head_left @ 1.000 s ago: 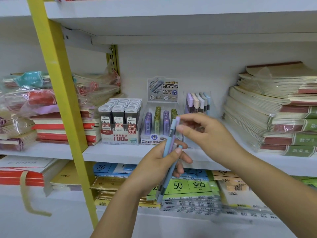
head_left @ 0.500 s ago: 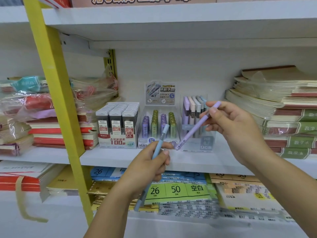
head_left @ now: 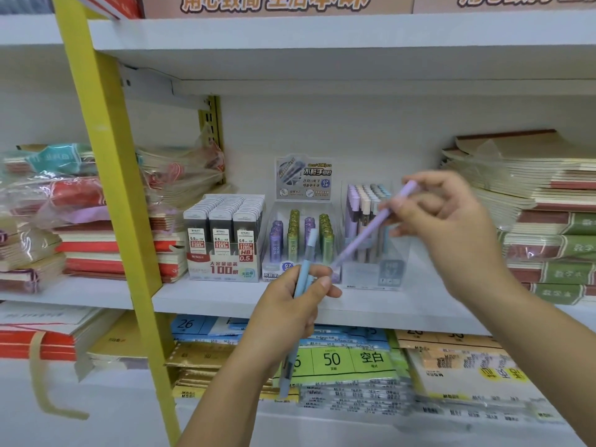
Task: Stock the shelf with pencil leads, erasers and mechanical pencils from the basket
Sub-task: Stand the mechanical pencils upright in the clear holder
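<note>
The purple mechanical pencil (head_left: 364, 235) is pinched by my right hand (head_left: 458, 227), slanting before the clear pencil box (head_left: 377, 275) on the shelf (head_left: 209, 295). My left hand (head_left: 290, 317) has its grip curled round a blue pencil (head_left: 308, 253). Lead boxes (head_left: 222, 233) stand filled; I judge these two pencils are not yet placed.

front shelf strip (head_left: 225, 296) free | display boxes (head_left: 225, 240) behind | notebooks (head_left: 548, 221) right

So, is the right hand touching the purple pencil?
Touching. The head view shows the right hand pinching the purple pencil near its upper end, with the fingers curled round the barrel.
</note>
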